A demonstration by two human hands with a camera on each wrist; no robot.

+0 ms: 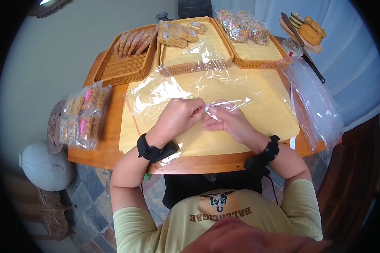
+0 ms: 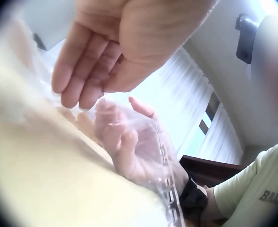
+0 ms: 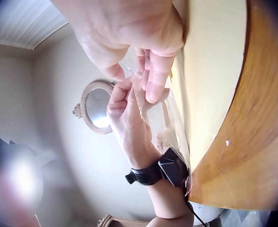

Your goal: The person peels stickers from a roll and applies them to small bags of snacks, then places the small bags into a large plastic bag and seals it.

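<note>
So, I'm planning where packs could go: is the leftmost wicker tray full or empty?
Partly filled: the leftmost wicker tray has snack packs lined up towards its far end, with bare wicker nearer the person.

Wears a pale yellow-green T-shirt with short sleeves, printed across the chest with brown capital lettering reading "BALENCIGAE" and a small dark-green-and-white figure on a tan panel. Carries black straps round both wrists, each fitted with a boxy black camera unit. Seems to have black legwear on, though hard to tell in the shade.
</note>
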